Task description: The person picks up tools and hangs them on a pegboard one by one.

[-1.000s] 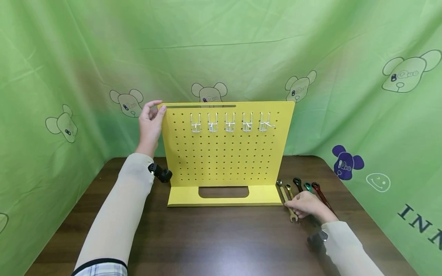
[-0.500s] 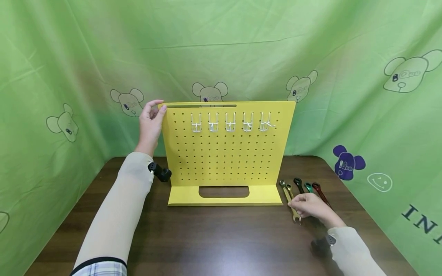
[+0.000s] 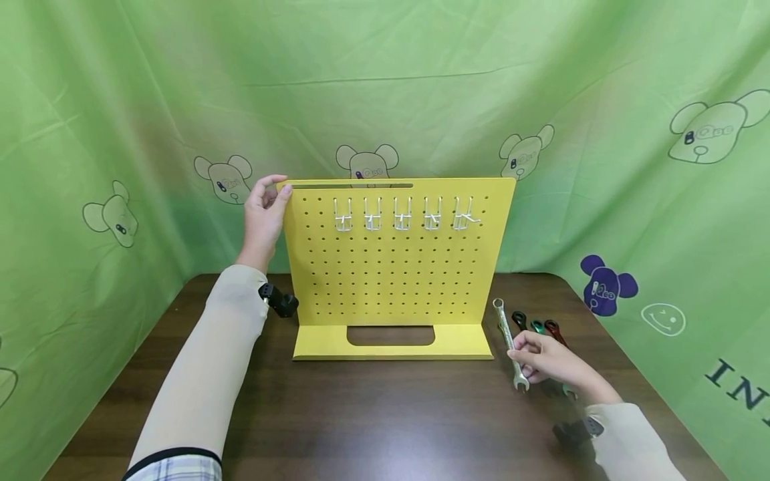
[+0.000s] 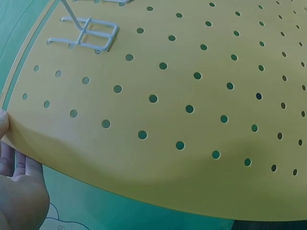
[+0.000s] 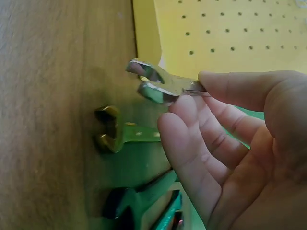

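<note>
My left hand (image 3: 263, 220) pinches the upper left corner of a yellow pegboard (image 3: 391, 274), thumb in front and fingers behind. Several white wire hooks (image 3: 402, 217) hang in a row near the board's top. To the right of the board, my right hand (image 3: 544, 361) holds a silver combination wrench (image 3: 504, 322) between thumb and fingers. Its ring end points away and its open end towards me. In the right wrist view a gold wrench (image 5: 139, 133) lies on the table just beside the held one. The ring ends of a black wrench (image 3: 519, 319), a green wrench (image 3: 537, 326) and a red wrench (image 3: 553, 329) show beyond the hand.
The pegboard's base ledge (image 3: 463, 339), with a cut-out in its middle, rests on a dark wooden table (image 3: 385, 414). A green curtain (image 3: 433, 87) with printed mouse heads surrounds the table at the back and sides.
My right hand has lifted the silver wrench off the gold one and drawn it a little to the right and towards me. The left hand stays at the board's corner.
</note>
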Motion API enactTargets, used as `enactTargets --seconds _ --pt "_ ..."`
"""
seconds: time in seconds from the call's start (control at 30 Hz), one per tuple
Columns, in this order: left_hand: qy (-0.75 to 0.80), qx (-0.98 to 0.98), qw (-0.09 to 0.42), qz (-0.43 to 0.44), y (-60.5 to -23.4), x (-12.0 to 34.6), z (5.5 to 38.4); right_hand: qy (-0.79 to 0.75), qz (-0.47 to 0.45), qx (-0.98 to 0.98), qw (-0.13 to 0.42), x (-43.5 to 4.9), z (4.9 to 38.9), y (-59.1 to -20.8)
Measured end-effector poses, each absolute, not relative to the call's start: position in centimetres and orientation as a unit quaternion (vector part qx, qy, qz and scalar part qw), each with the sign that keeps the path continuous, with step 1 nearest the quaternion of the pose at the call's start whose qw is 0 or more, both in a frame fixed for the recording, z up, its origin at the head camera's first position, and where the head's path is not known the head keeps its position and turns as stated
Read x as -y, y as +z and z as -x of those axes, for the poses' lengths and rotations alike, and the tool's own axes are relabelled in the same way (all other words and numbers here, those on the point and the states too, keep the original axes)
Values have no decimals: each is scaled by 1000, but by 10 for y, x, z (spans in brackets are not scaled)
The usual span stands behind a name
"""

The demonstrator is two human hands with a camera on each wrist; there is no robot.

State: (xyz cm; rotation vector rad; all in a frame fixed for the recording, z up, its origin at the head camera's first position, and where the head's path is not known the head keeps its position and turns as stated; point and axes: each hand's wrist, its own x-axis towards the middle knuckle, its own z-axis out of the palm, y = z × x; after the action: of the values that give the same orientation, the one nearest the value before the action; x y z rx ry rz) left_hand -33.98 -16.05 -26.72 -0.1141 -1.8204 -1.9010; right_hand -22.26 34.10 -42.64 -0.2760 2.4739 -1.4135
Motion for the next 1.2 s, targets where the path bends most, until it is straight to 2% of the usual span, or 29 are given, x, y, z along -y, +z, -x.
enactTargets --seconds 0.57,1.2 --pt "-695 672 253 44 -269 160 341 -469 162 -859 125 -300 232 -409" --pt "-697 668 257 44 -270 159 340 -499 233 -826 116 -200 263 -390"
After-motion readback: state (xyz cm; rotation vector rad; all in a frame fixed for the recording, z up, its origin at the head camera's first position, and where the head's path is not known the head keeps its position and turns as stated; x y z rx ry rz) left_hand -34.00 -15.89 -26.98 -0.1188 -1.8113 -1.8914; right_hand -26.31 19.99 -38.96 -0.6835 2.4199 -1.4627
